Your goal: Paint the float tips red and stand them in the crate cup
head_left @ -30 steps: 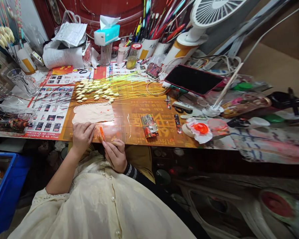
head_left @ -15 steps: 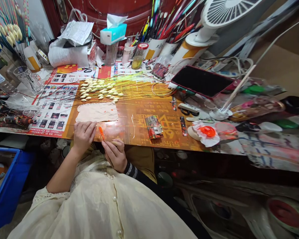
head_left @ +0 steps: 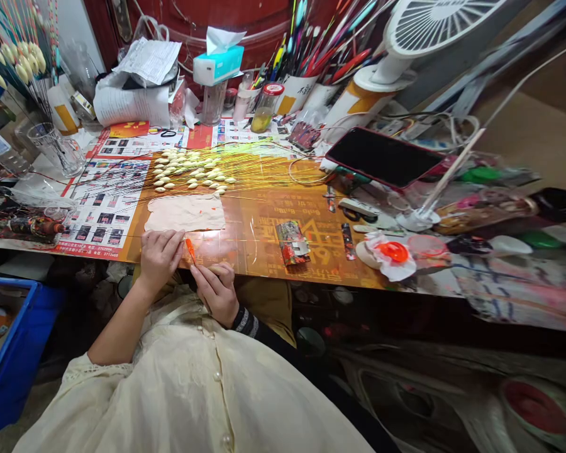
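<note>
1. Tabletop faced with a glossy amber-orange printed sheet (head_left: pixel 264 261); dark red panelling (head_left: pixel 179 41) rises behind.
2. Right hand (head_left: pixel 217 289), at the table's front edge: fingers closed on a slender bright-orange piece (head_left: pixel 190 250), gripped by its lower end. Its orange end points up and away, close to the other hand's fingertips.
3. Left hand (head_left: pixel 160 257), near the front edge: fingers curled and bunched together. Cannot tell whether anything is pinched in them.
4. Just beyond the left hand: a flat, pale pink, wrinkled cloth (head_left: pixel 183 214) with small orange spots.
5. Behind the cloth: rows of cream oval bodies (head_left: pixel 188 170) on thin dark stems, with thin yellow-green rods (head_left: pixel 264 160) running off to the right.
6. Right of the hands: a small paint-smeared box (head_left: pixel 292 244); further right, a round pot of vivid orange (head_left: pixel 393 252) wrapped in white tissue.
7. Above that pot: a black-screened phone with a red edge (head_left: pixel 384 157), tilted.
8. Rear of table: a teal tissue pack (head_left: pixel 224 66), a red-lidded glass jar of yellowish contents (head_left: pixel 266 110) and a white fan (head_left: pixel 441 28).
9. Lower left, below table level: a blue plastic crate (head_left: pixel 21 352).
</note>
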Available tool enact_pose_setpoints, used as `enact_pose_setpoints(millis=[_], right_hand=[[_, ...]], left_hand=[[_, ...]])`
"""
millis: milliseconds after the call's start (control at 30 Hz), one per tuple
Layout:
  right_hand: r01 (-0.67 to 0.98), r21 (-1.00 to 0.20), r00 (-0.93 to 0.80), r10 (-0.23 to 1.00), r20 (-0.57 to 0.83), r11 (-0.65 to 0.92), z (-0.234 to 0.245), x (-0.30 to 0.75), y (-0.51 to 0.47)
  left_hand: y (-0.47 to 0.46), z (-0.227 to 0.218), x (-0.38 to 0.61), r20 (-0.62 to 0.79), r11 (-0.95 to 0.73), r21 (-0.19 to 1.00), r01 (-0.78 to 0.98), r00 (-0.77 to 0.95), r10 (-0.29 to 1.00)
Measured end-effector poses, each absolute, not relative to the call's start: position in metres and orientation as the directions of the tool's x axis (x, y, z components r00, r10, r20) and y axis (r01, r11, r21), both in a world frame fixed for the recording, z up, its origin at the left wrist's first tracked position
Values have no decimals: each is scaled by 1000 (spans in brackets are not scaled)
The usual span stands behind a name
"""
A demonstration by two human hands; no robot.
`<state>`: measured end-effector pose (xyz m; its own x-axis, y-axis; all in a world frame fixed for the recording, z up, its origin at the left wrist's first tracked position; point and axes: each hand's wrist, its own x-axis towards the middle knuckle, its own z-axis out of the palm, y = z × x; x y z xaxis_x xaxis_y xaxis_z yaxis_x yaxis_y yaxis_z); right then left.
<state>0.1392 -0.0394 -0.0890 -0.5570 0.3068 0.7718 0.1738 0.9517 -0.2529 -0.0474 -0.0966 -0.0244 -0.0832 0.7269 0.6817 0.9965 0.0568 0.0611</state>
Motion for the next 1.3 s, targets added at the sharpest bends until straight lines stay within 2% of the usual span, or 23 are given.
enact_pose_setpoints(millis=[567,767,1300], right_hand=[[152,-239,-541,283,792,959,-84,138,-39],[175,-233,-541,291,789,957,-85,138,-39],[109,-264,-507,282,815,958,-84,141,-38]], left_hand=[[-97,-27,-48,675,52,96,994,-103,730],[-97,-25,-48,693,48,68,996,-82,716],[-97,-24,-47,686,58,83,995,-99,720]])
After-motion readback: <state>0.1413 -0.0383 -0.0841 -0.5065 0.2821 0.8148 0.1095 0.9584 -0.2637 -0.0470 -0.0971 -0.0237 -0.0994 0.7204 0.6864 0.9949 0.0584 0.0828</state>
